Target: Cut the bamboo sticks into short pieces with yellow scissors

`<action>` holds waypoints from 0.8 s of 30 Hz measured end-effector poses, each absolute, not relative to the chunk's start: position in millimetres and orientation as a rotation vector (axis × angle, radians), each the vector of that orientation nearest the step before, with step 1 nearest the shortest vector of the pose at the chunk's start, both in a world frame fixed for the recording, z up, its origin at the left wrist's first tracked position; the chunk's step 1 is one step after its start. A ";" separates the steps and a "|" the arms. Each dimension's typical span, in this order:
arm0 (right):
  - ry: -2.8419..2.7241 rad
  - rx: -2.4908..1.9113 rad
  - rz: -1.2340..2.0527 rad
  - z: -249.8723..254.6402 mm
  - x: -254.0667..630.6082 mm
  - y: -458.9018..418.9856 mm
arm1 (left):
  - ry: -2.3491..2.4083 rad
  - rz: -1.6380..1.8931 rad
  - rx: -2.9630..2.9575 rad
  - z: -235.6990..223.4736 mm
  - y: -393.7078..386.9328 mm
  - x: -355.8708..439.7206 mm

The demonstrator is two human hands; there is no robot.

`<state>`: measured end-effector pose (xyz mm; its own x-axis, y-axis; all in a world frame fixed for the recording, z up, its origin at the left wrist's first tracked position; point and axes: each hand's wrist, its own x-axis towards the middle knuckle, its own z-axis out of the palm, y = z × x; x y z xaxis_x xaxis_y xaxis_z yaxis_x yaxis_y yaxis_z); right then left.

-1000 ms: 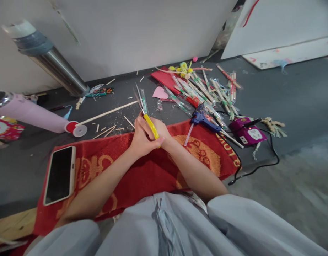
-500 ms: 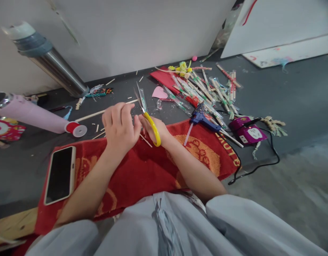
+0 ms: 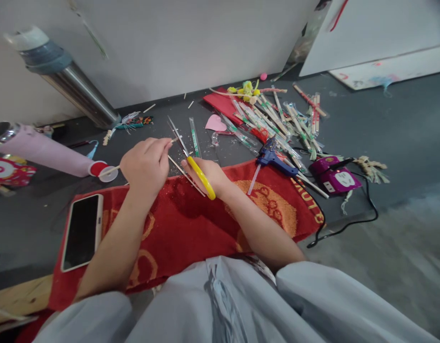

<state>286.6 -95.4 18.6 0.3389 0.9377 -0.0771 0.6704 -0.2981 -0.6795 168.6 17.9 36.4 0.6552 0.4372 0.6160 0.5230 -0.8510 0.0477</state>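
Observation:
My left hand (image 3: 146,164) is closed round a thin wooden stick (image 3: 111,171). One end pokes out past the fingertips beside the scissor blades; the other sticks out behind the hand to the left. My right hand (image 3: 209,176) grips yellow-handled scissors (image 3: 201,177), blades pointing up and to the left. Whether the blades touch the stick, I cannot tell. Another thin stick (image 3: 186,175) slants between the hands, partly behind the right one. Both hands are over the near edge of the dark table (image 3: 162,107) and a red towel (image 3: 177,219).
A blue glue gun (image 3: 273,157) and a purple box (image 3: 332,176) with a black cable stand right. Behind lie wrapped chopsticks (image 3: 266,116) and a pink paper heart (image 3: 216,123). A phone (image 3: 82,231), pink bottle (image 3: 55,150), thread spool (image 3: 107,172) and steel flask (image 3: 80,85) are left.
My left hand has turned and moved slightly left, its fingers now closed on the stick. The scissors in my right hand have tilted further left, toward the stick's end.

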 end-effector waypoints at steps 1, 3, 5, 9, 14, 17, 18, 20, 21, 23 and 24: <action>-1.399 -2.063 0.643 18.4 286.5 -95.3 | -0.793 -0.982 -2.742 36.1 18.7 168.5; -1.392 -2.062 0.641 17.4 286.4 -94.9 | -0.794 -1.006 -2.764 35.6 19.9 168.3; -1.390 -2.057 0.637 16.4 286.3 -94.3 | -0.800 -1.017 -2.790 35.5 20.7 168.2; -1.396 -2.064 0.643 16.0 286.2 -93.8 | -0.807 -1.034 -2.797 36.0 21.4 168.4; -1.400 -2.061 0.650 17.0 286.3 -94.1 | -0.822 -1.064 -2.814 34.9 22.4 169.4; -1.405 -2.051 0.653 17.0 286.3 -94.1 | -0.866 -1.055 -2.835 34.0 22.9 169.9; -1.402 -2.051 0.652 16.8 286.2 -94.0 | -0.884 -1.044 -2.840 34.0 22.8 170.0; -1.381 -2.062 0.651 15.9 285.5 -93.8 | -0.906 -1.025 -2.847 34.4 22.4 170.2; -1.365 -2.074 0.649 15.2 284.9 -93.8 | -0.912 -1.022 -2.850 34.9 22.0 170.2; -1.342 -2.091 0.639 13.4 283.4 -93.7 | -0.927 -1.019 -2.852 36.3 20.7 170.2; -1.339 -2.092 0.634 12.3 282.7 -93.8 | -0.942 -1.019 -2.851 37.2 20.1 170.1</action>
